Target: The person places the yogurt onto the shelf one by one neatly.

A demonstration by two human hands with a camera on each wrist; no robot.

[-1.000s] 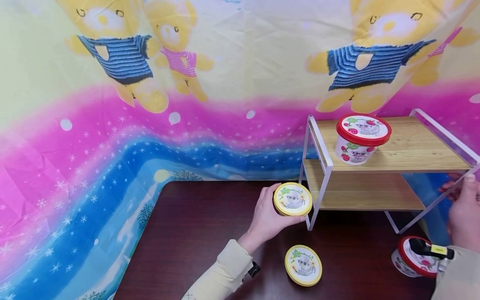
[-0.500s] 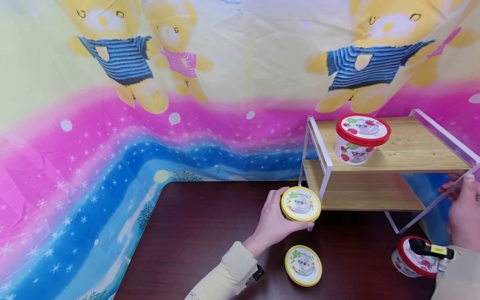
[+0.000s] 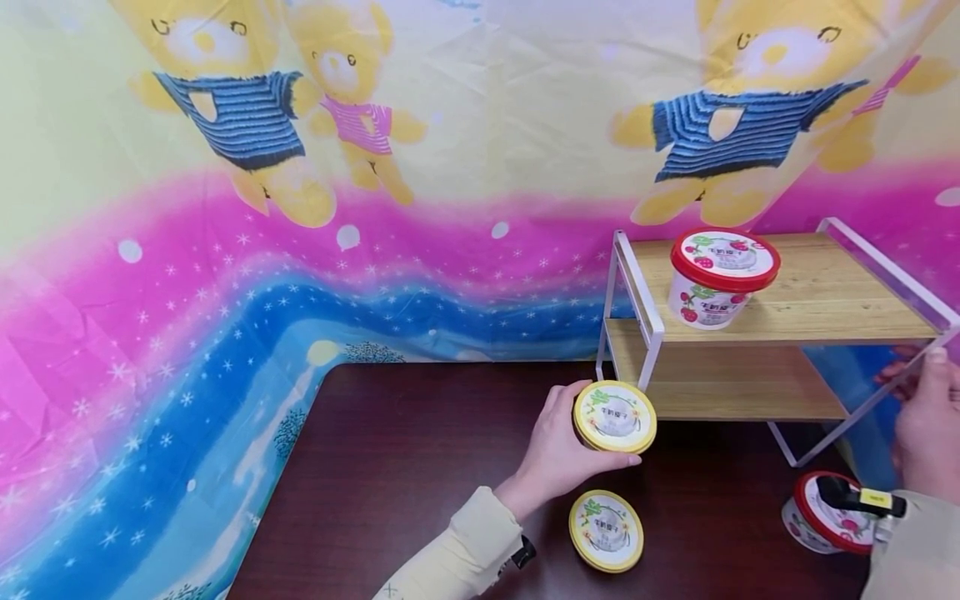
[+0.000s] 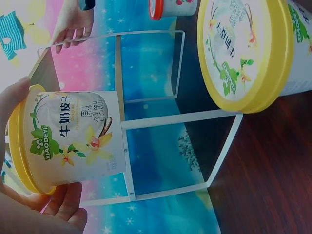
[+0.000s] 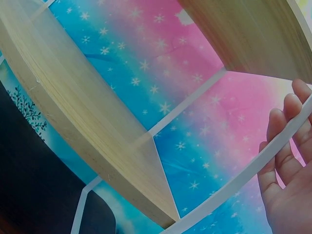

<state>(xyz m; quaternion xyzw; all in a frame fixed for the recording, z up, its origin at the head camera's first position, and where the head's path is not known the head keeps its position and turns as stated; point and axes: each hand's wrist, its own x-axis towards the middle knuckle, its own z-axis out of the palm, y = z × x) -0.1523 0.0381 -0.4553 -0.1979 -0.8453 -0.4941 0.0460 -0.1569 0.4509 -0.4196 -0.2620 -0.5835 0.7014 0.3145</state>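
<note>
In the head view my left hand (image 3: pixel 558 454) holds a white tub with a yellow lid (image 3: pixel 615 418), fingers and thumb round its side. It is off the table, before the shelf's left front leg. The left wrist view shows the tub's printed side (image 4: pixel 73 136) with yellow flowers. A second yellow-lidded tub (image 3: pixel 606 531) stands on the table just below it. At the right, my right hand (image 3: pixel 926 425) grips the white metal side frame of the two-tier shelf (image 3: pixel 825 292). In the right wrist view its fingers (image 5: pixel 287 156) pass behind the white bar (image 5: pixel 234 183).
A red-lidded tub (image 3: pixel 723 279) stands on the shelf's upper board, at its left end. Another red-lidded tub (image 3: pixel 825 512) is on the table near the right sleeve, partly covered by the wrist camera. A printed bear cloth (image 3: pixel 450 275) hangs behind the dark table (image 3: pixel 390 467).
My left hand has moved the held yellow-lidded tub a little to the right and nearer to me. My right hand stays on the shelf frame.
</note>
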